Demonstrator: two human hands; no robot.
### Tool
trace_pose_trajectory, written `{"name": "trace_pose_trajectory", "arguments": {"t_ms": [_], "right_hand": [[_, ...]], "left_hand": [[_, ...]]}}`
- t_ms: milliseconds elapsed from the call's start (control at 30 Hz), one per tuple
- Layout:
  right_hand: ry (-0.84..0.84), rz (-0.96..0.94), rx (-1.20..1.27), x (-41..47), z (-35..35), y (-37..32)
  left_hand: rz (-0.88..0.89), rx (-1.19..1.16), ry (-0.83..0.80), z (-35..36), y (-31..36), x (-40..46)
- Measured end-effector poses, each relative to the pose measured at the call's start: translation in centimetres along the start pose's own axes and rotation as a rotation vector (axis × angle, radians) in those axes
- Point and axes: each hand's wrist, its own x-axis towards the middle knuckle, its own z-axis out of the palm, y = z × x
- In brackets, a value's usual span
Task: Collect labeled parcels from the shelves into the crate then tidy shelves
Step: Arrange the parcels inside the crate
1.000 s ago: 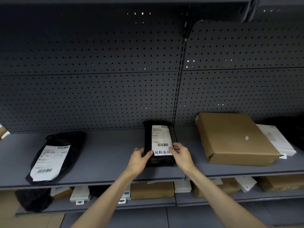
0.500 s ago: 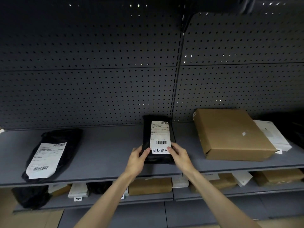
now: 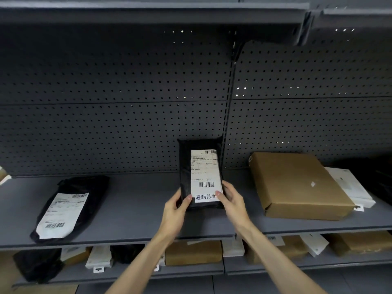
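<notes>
A black bagged parcel (image 3: 200, 166) with a white barcode label and handwritten characters is tilted up off the grey middle shelf (image 3: 135, 204), its top toward the pegboard. My left hand (image 3: 177, 211) grips its lower left corner, thumb on the front. My right hand (image 3: 231, 202) grips its lower right corner, thumb on the label. A second black labelled parcel (image 3: 70, 206) lies flat on the same shelf at the left. No crate is in view.
A flat brown cardboard box (image 3: 297, 185) lies right of the held parcel, with a white box (image 3: 350, 187) behind it. The lower shelf (image 3: 191, 270) holds several brown, white and black parcels. A perforated back panel (image 3: 127, 102) and an upper shelf (image 3: 148, 11) close the space.
Both hands have raised the parcel's near end, so it stands steeper against the pegboard than a second ago. The view has dropped slightly, showing the upper shelf.
</notes>
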Motion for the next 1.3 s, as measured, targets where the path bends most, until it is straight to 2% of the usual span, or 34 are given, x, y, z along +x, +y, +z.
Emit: {"name": "trace_pose_trajectory", "arguments": {"t_ms": [367,767,1300], "right_hand": [[0.023,-0.246,0.076,2.5,0.7,-9.4],[-0.049,-0.289,0.044,3.2,0.0,-12.0],[-0.063,-0.330,0.073,1.3,-0.9,-13.6]], "left_hand": [[0.246,-0.101,0.082,-1.0,8.3,2.9],[0.315,-0.111,0.072,-1.4,11.7,3.3],[0.262,-0.132,0.043,-1.2,12.6,2.4]]}}
